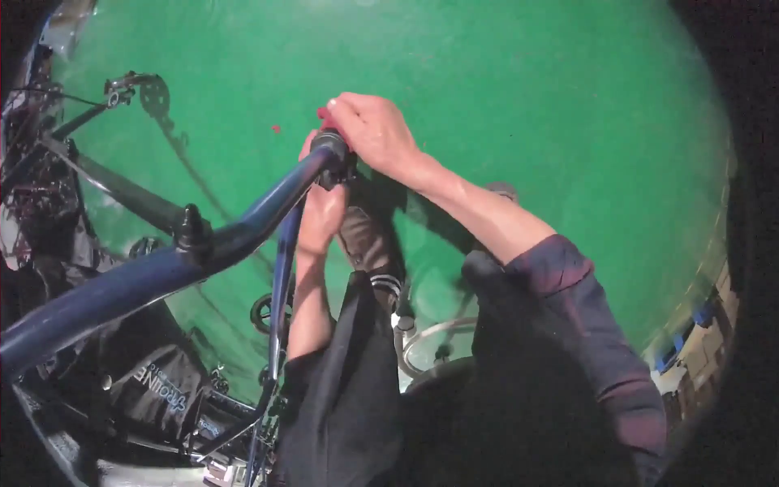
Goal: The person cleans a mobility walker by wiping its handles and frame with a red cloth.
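Note:
A dark blue bicycle frame [235, 235] crosses the left side, its thick tube rising to a black-ringed end [329, 144] near the middle. My left hand [323, 215] comes up from below and wraps round the far side of this end, its fingers partly hidden by the tube. Above and right of it, my right hand [377, 134] is closed, thumb and fingers pinching a small red piece [328, 118] right at the tube's end. Most of that piece is covered by the fingers, so I cannot tell its kind.
A green floor [527, 97] spreads all round, with a small red scrap [276, 128] on it. More bicycle parts [49, 178] and a black bag with white lettering [162, 385] crowd the left. Below me is a stool's metal ring [414, 349]; blue boxes [670, 351] stand far right.

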Available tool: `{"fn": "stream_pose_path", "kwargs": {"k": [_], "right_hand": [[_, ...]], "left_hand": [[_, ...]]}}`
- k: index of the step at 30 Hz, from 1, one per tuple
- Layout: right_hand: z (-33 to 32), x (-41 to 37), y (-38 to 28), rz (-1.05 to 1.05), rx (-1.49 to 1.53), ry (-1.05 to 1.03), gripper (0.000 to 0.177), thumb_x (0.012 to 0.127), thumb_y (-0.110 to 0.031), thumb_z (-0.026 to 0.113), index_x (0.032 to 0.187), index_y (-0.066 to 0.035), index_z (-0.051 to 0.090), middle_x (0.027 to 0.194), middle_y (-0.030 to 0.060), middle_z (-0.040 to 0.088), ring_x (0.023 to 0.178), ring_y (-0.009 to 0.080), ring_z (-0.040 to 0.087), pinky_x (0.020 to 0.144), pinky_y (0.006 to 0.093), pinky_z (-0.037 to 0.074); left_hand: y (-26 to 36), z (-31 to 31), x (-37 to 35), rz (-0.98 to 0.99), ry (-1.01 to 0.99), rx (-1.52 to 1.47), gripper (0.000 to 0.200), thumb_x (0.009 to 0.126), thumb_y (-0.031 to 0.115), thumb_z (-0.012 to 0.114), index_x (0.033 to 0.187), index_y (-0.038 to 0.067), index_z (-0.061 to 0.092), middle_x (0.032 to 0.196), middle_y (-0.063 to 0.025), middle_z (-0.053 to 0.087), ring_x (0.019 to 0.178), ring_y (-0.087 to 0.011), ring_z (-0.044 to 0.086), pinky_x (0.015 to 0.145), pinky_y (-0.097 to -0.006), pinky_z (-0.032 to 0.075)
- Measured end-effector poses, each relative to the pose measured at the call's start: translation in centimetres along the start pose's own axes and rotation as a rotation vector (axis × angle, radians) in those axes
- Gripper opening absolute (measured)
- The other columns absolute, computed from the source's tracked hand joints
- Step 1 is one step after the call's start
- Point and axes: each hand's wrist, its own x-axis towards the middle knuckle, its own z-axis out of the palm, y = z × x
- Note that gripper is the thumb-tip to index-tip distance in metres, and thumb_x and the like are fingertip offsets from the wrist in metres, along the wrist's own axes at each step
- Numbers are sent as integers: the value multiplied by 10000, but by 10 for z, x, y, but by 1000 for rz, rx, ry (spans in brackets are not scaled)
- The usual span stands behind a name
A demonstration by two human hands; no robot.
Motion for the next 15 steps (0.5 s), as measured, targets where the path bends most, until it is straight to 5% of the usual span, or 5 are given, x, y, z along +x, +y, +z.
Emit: {"fn": "stream_pose_path", "kwargs": {"k": [4,9,14,15], "right_hand": [[5,-7,0,26,-103,101,385,916,-326,433,768,-29,628,672,114,623,597,309,530,597,403,438],[17,-15,12,7,-84,129,385,958,-292,441,713,-17,557,615,63,548,583,205,457,577,347,404],[14,-34,13,13,-101,76,372,960,-279,450,700,-32,547,592,62,536,561,210,451,556,345,399],[15,-38,16,23,-105,68,369,956,-278,451,698,-31,543,597,73,543,560,230,461,558,357,403]], "left_hand": [[9,-13,4,139,-70,-14,747,781,255,638,1431,-3,374,1314,-189,537,1160,-289,548,1020,-366,410],[11,-17,-1,95,-39,-87,772,764,277,680,1426,-2,398,1340,-193,526,1191,-290,537,1025,-364,407],[-20,-39,-13,197,-41,159,548,807,31,552,1351,2,495,1314,-166,555,1184,-287,537,1025,-369,424],[-25,-45,-15,169,-51,183,562,811,82,574,1358,-4,483,1313,-172,552,1181,-288,537,1022,-368,422]]}}
